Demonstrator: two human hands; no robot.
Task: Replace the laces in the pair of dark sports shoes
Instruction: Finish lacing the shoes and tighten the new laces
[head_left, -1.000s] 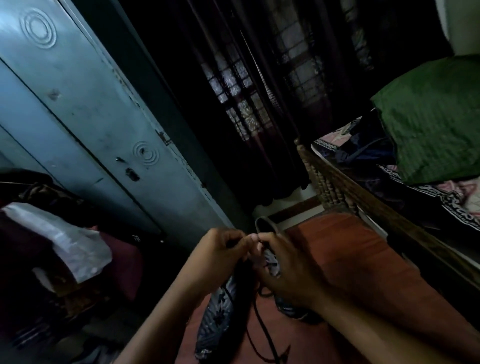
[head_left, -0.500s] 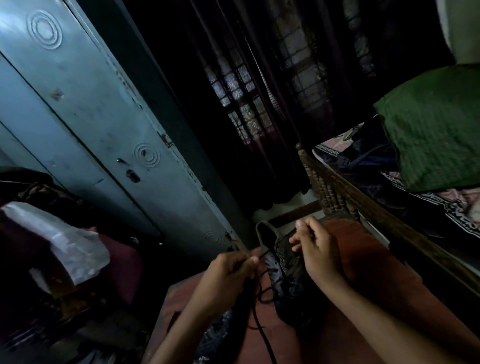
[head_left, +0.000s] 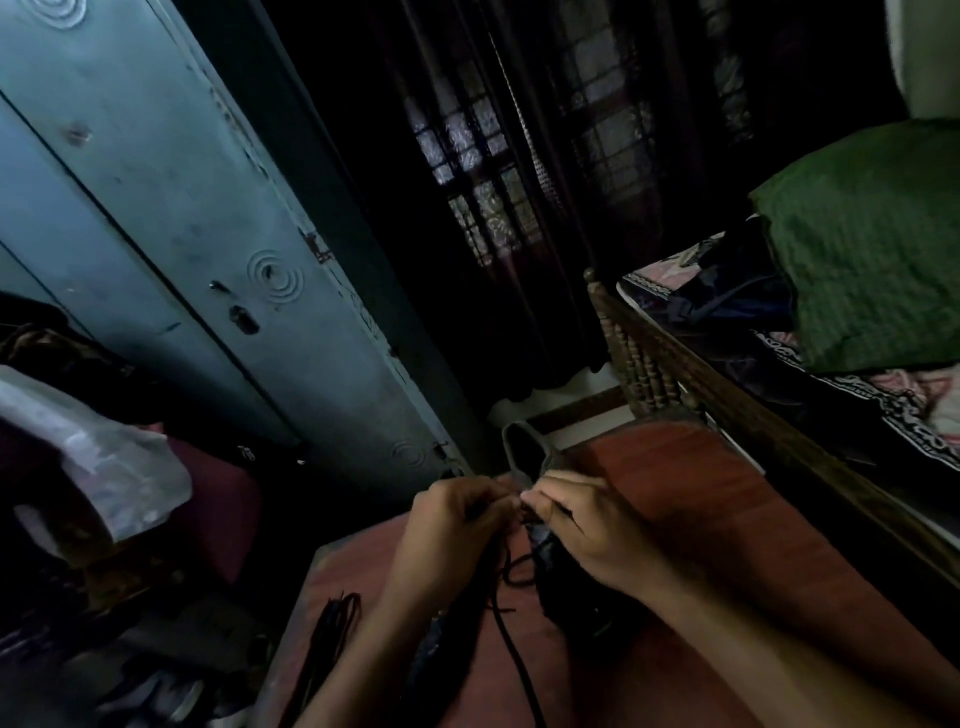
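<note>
While both hands pinch its black lace (head_left: 511, 631), left hand (head_left: 449, 525), right hand (head_left: 592, 530): dark sports shoe (head_left: 563, 566) lengthwise away, heel loop far.

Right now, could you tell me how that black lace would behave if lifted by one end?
The black lace is probably floppy: it curls in loose loops on the table. It looks thin, so likely light. It would likely dangle and drag rather than hold shape.

Reddish table (head_left: 727, 519), both hands over a dark shoe (head_left: 566, 577) on it. Left hand (head_left: 452, 530) and right hand (head_left: 587, 525) meet fingertip to fingertip above the shoe, pinching a black lace (head_left: 511, 639) that trails toward the table's near edge. Loose dark laces (head_left: 337, 618) at the table's left edge. Second shoe (head_left: 441, 644) left of the first, under the left wrist.
</note>
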